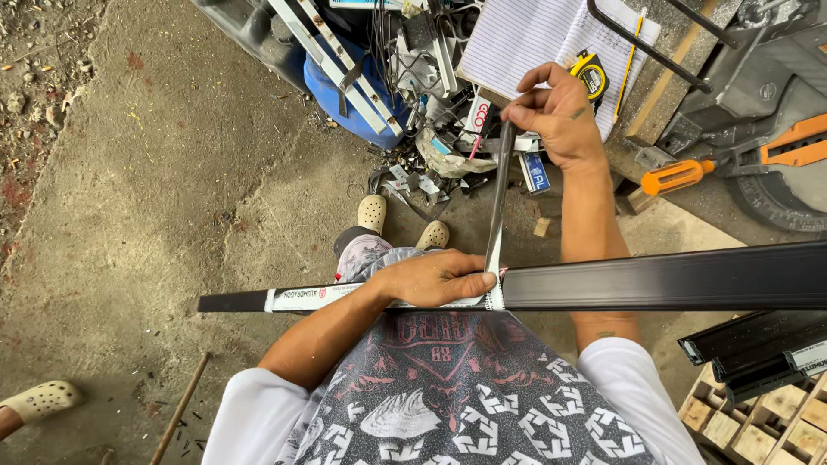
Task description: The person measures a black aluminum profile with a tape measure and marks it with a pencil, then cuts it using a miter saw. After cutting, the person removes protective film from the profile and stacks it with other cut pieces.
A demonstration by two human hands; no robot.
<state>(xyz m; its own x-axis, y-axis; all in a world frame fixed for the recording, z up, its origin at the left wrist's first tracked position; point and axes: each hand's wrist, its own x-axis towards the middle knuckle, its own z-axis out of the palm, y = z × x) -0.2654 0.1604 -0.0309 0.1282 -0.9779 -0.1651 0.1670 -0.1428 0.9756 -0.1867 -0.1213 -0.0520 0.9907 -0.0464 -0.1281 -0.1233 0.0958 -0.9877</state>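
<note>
A long black metal profile (655, 280) lies across my lap, with a white paper wrap (310, 298) around its left part. My left hand (431, 277) presses down on the wrapped section, fingers flat along it. My right hand (556, 112) is raised farther out and pinches the top end of a thin dark strip (500, 194). That strip runs down from my right hand to the profile, meeting it by my left fingertips.
A lined notebook (525, 34), a yellow tape measure (590, 76) and a pencil (631, 56) lie ahead. A mitre saw (767, 95) with an orange handle (676, 176) stands right. More black profiles (758, 349) rest on a wooden pallet (767, 422). Metal scraps and a blue drum (349, 99) sit beyond my feet. Another person's foot (39, 400) is at left.
</note>
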